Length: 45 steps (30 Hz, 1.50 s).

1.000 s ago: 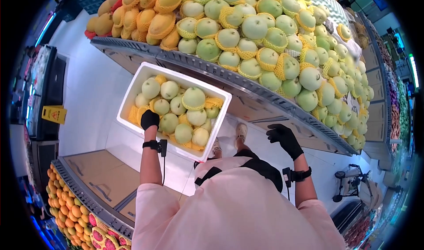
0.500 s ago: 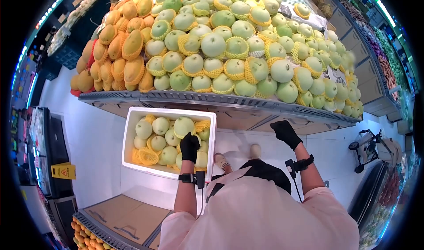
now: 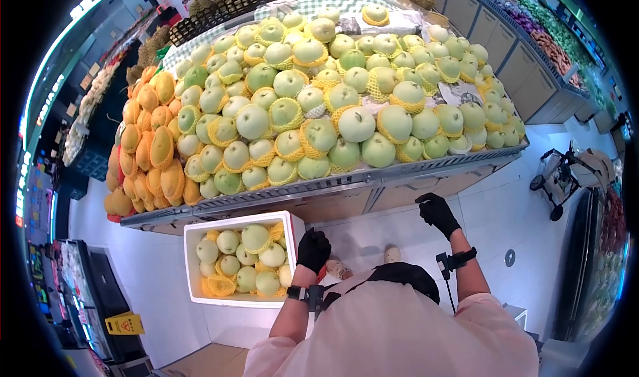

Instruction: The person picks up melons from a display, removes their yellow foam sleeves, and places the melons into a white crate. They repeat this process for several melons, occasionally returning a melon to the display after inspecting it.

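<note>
left hand (image 3: 313, 249) beside white box (image 3: 239, 303), grip: can't tell; right hand (image 3: 436, 213), grip spread.

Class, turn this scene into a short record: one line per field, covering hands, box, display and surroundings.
left hand: black glove, beside the box's right side; grip unclear
right hand: black glove, fingers bent, no fruit visible in it
box: white box, before the display
box contents: pale green fruit, yellow netting
display: sloping stand; orange fruit left, green fruit right
surroundings: yellow sign
</note>
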Each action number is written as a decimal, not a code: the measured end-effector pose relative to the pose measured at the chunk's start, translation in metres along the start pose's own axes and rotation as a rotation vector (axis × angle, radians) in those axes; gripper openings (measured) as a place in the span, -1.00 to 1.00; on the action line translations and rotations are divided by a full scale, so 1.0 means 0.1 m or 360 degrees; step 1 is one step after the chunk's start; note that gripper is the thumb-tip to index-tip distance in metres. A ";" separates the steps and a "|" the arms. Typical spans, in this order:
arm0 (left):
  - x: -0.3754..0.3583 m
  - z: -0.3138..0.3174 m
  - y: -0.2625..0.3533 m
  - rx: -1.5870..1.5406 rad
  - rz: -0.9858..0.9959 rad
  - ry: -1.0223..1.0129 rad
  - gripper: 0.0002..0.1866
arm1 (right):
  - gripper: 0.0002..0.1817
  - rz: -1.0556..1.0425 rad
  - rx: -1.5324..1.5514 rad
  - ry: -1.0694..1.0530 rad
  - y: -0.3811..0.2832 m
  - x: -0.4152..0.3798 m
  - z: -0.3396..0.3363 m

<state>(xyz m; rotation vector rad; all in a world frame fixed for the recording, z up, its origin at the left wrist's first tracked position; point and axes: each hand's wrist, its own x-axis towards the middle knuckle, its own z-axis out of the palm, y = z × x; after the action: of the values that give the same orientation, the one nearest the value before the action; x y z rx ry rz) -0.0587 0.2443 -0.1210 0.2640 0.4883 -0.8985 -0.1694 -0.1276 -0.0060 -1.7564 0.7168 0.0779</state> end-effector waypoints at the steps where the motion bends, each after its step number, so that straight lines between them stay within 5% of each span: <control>1: 0.03 0.08 -0.07 -0.0028 -0.0022 0.0007 -0.68 | -0.77 -0.0041 -0.0067 0.0066 0.10 0.01 -0.14; 5: 0.27 0.33 -0.34 -0.0070 0.0040 -0.0074 -0.68 | -0.67 0.0114 -0.0034 0.0063 0.55 0.11 -0.73; 11: 0.32 1.02 -0.89 -0.0424 0.0127 -0.0220 -0.57 | -0.57 -0.0226 0.0009 0.0170 1.07 0.22 -1.39; 14: 0.44 1.09 -1.08 -0.0287 0.0116 -0.0131 -0.58 | -0.57 -0.0011 0.0497 0.0053 1.05 0.11 -1.66; 17: 0.75 0.83 -1.11 0.0513 0.0297 -0.0255 -0.61 | -0.62 0.0024 0.0597 0.0098 1.24 0.14 -1.85; 19: 0.64 1.20 -1.30 0.0048 0.0111 -0.0211 -0.60 | -0.65 0.0116 0.0561 0.0103 1.29 0.16 -1.96; 25: 0.64 1.76 -1.43 -0.0015 0.0093 -0.0195 -0.52 | -0.72 0.0054 0.0781 0.0179 1.51 0.30 -2.09; 31: 0.92 2.04 -1.30 0.0160 -0.0010 -0.0507 -0.49 | -0.62 0.0270 0.0231 0.0252 1.24 0.43 -2.20; 34: 1.21 2.10 -1.14 0.1662 0.0613 -0.0646 -0.50 | -0.50 0.0196 0.0322 0.0346 1.25 0.49 -2.31; 36: 1.36 2.12 -1.04 0.1656 0.0581 -0.0722 -0.52 | -0.50 0.0087 0.0430 0.0369 1.25 0.50 -2.43; 38: 1.43 2.28 -0.95 0.0670 0.0085 -0.0774 -0.54 | -0.52 0.0097 0.0530 0.0452 1.23 0.58 -2.52; 41: 1.52 2.33 -0.81 0.0247 -0.0098 -0.0615 -0.55 | -0.58 0.0092 0.0580 0.0575 1.25 0.75 -2.62; 45: 1.59 2.47 -0.80 0.0280 0.0110 -0.0504 -0.56 | -0.68 0.0003 0.0648 0.0685 1.25 0.97 -2.73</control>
<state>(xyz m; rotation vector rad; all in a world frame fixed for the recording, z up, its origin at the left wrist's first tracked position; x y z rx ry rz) 0.0334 -0.0156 0.0090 0.2906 0.1066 -0.8971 -0.2368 -0.4301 -0.0650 -1.3884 0.9670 -0.4294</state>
